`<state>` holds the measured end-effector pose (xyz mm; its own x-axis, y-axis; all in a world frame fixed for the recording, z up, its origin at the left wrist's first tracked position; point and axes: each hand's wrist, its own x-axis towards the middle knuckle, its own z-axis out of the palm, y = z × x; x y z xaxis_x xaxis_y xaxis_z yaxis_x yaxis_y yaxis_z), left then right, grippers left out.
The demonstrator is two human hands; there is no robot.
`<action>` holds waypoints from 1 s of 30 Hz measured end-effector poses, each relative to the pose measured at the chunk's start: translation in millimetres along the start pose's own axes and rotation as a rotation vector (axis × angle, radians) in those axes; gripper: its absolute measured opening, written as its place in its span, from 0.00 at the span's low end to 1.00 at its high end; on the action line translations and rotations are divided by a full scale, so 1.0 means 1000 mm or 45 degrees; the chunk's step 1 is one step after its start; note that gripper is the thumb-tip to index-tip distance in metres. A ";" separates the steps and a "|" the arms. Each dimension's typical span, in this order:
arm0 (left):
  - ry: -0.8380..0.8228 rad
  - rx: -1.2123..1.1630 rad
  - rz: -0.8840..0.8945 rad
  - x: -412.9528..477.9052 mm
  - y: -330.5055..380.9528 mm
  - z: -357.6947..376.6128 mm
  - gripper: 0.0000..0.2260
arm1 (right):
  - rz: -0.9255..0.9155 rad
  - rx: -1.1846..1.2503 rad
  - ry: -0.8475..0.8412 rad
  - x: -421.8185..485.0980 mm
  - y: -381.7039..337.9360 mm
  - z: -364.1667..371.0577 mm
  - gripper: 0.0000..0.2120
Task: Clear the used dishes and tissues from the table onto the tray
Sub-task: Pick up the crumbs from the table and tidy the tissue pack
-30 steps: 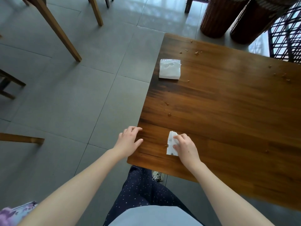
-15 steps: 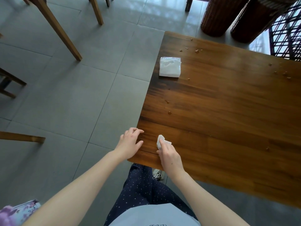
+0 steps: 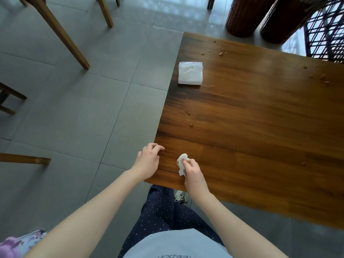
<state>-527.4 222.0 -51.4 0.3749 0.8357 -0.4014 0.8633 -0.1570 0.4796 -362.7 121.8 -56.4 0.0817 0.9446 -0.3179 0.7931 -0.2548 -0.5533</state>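
There is just one view, from a wide-angle camera worn on the person's head, looking forward and steeply down. It sits close above the near corner of the wooden surface (image 3: 260, 127), which fills the frame from centre out toward 3 o'clock. Both forearms reach in from 6 o'clock, with the left hand (image 3: 147, 161) and right hand (image 3: 191, 170) just below centre. The grey tiled floor (image 3: 74, 108) takes the side toward 9 o'clock. Straight lines bow near the edges, and the person's own lap shows at 6 o'clock.
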 end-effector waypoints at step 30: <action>-0.099 0.118 0.030 0.007 0.010 0.001 0.23 | 0.567 0.236 0.493 0.032 0.039 -0.033 0.06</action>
<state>-515.7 225.6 -50.0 0.4174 0.7884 -0.4518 0.8802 -0.2272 0.4168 -309.4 148.7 -62.6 0.6214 0.7371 -0.2657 0.5173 -0.6407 -0.5673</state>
